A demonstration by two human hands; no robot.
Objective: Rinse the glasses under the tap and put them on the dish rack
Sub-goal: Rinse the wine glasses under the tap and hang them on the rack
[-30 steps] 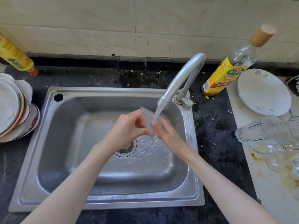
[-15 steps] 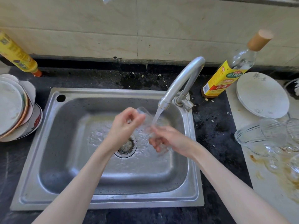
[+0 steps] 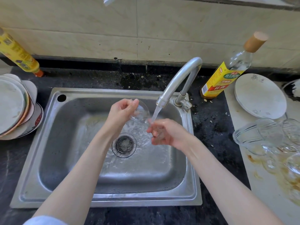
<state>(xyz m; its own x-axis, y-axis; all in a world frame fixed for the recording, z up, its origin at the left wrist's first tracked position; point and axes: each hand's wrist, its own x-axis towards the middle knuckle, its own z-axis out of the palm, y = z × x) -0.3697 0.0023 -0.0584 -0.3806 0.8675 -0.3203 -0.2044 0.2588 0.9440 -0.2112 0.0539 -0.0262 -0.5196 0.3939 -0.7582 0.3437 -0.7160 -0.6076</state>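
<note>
My left hand point(image 3: 122, 109) grips a clear glass point(image 3: 141, 112) by its rim over the steel sink point(image 3: 53, 143), just left of the water stream. The tap point(image 3: 177, 82) runs, and its stream lands on my right hand point(image 3: 165, 133), which is cupped with loosely bent fingers and holds nothing I can make out. Several more clear glasses point(image 3: 266, 135) lie on the white board point(image 3: 267, 184) to the right of the sink. No dish rack is in view.
Stacked plates point(image 3: 14, 106) sit left of the sink. A yellow bottle point(image 3: 17, 54) leans at the back left. A yellow-labelled glass bottle point(image 3: 227, 70) stands behind the tap, beside a white plate point(image 3: 259, 96). The drain strainer point(image 3: 124, 145) lies mid-sink.
My hands have separated: the left one carried the glass up and left out of the stream, and the right hand came off the glass and stays under the water.
</note>
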